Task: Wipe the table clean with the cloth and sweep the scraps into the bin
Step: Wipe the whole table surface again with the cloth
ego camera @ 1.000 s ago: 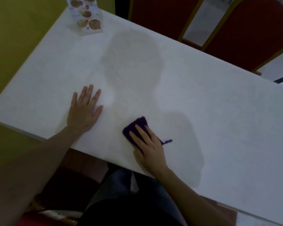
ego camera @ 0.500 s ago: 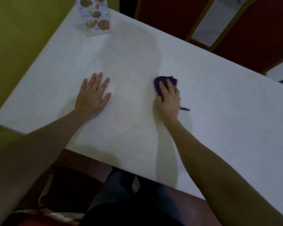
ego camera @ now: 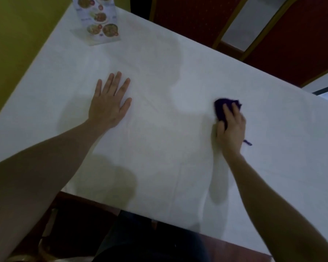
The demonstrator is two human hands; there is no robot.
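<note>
A small dark purple cloth (ego camera: 220, 107) lies bunched on the white table (ego camera: 178, 148), right of the middle. My right hand (ego camera: 232, 129) lies over it, fingers curled on top and thumb at its left side, gripping it against the tabletop. A loose thread of the cloth pokes out near my wrist. My left hand (ego camera: 110, 103) rests flat on the table to the left, fingers spread, holding nothing. No scraps and no bin are in view.
A printed menu stand (ego camera: 98, 21) stands at the table's far left corner. Two red chairs (ego camera: 187, 14) (ego camera: 301, 40) sit behind the far edge. A yellow surface (ego camera: 17, 35) runs along the left side. My legs are under the near edge.
My right hand has slid the cloth from the near edge out across the table and then to the right. My left hand has stayed flat in the same place.
</note>
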